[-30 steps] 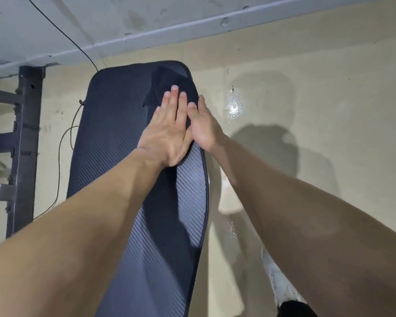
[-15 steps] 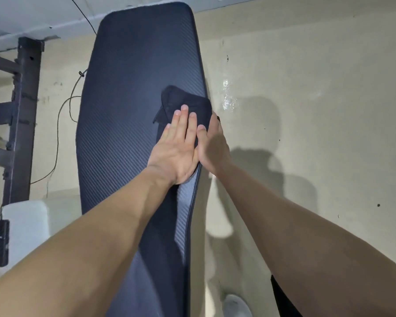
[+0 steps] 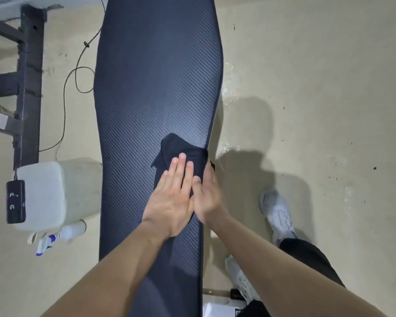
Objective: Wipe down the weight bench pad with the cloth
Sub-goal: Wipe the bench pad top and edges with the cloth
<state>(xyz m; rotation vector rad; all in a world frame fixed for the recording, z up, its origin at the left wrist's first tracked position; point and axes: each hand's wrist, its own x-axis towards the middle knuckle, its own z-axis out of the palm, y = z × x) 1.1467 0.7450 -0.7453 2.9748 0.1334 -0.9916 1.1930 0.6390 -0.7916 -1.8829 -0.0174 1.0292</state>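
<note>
Dark cloth: the cloth [image 3: 183, 154] lies bunched on the bench pad [image 3: 156, 76] at its right edge, part of the way up the pad's length, with one fold spilling just over that edge.
Left hand: the left hand [image 3: 172, 197] lies flat on the cloth, fingers stretched out and close together, pressing down and gripping nothing.
Right hand: the right hand [image 3: 207, 197] sits just beside it at the pad's right edge, fingers also extended, pinning the cloth's right side; whether its fingertips curl over the edge I cannot tell.
Pad surface: ribbed dark upholstery with no plain wet streak or dirt line, so wiped and unwiped areas cannot be told apart by sight.
Progress: a wiping stroke looks to be under way along the right side; the left side and near end probably remain.
Nearby: a spray bottle [image 3: 55, 239] and a white jug [image 3: 53, 193] sit on the floor [image 3: 318, 88] beside the pad's left edge.
</note>
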